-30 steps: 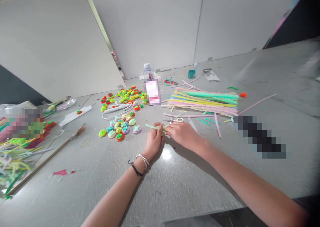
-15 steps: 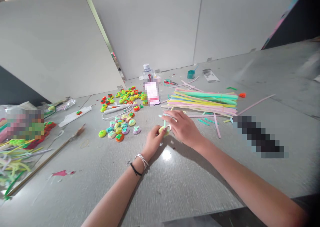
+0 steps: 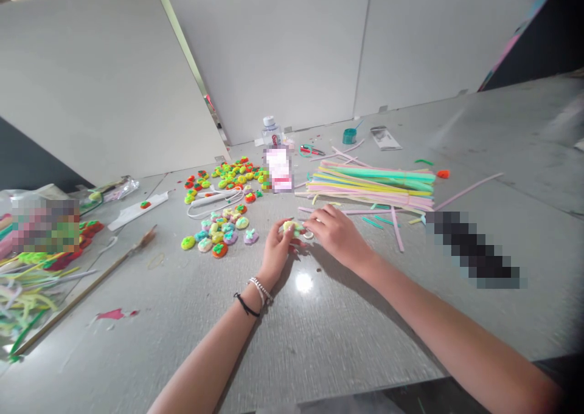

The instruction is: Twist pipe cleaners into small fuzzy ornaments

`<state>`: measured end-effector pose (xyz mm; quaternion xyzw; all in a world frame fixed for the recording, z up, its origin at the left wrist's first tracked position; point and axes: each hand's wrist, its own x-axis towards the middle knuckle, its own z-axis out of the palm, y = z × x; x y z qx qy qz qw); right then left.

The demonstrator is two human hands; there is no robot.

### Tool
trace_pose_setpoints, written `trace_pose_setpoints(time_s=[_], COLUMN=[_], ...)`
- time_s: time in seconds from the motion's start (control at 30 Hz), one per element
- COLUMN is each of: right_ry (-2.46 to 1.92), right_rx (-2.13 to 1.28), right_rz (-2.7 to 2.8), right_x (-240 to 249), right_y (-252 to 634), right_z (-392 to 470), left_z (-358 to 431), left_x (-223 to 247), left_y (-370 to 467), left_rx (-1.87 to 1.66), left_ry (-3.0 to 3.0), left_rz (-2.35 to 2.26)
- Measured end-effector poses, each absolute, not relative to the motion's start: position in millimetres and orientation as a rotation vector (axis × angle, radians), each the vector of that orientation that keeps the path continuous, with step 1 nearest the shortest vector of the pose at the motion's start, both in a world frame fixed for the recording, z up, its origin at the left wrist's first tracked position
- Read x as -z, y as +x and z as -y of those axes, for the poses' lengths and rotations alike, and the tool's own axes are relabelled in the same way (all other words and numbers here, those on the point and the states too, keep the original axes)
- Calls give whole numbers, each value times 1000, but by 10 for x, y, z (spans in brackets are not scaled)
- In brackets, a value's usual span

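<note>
Between the thumb and fingers of my left hand (image 3: 275, 253) is a small yellow fuzzy pipe-cleaner piece (image 3: 291, 226) with pale green on it. Just to its right, my right hand (image 3: 338, 236) has its fingers bent together, their tips close to the piece's right side; what they pinch, if anything, is hidden. A small white ring (image 3: 309, 235) shows below the right fingertips. Left of my hands lies a cluster of finished pastel fuzzy pieces (image 3: 216, 228) with leafy tops, an orange one (image 3: 219, 250) at its front.
A bundle of coloured pipe cleaners (image 3: 371, 186) lies on the right, short green cuttings (image 3: 371, 222) in front. A white cable (image 3: 214, 204), a bright-screened phone (image 3: 279, 169), a bottle (image 3: 272, 133) and a teal jar (image 3: 349, 136) stand or lie farther back. A long stick (image 3: 86, 292) crosses the left side.
The yellow piece has tilted and moved slightly up and left in my left hand. My right hand's fingers have lowered and drawn together; the upright pale green stem no longer shows.
</note>
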<state>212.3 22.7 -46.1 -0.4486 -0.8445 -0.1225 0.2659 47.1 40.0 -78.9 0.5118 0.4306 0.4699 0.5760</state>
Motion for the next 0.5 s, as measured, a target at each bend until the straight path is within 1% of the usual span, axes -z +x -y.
trace_pose_setpoints(time_s=[0.3,0.5], right_ry=[-1250,-1224], right_rx=[228,-176], right_rz=[2135,1879], right_x=[429,445], right_y=[2048,2016], right_z=[-170,-180], left_z=[-387,-365], left_x=[770,839], left_y=[451,460], left_rx=[-1165,-1141], left_ry=[1364,1467], left_rz=[-1042,-1040])
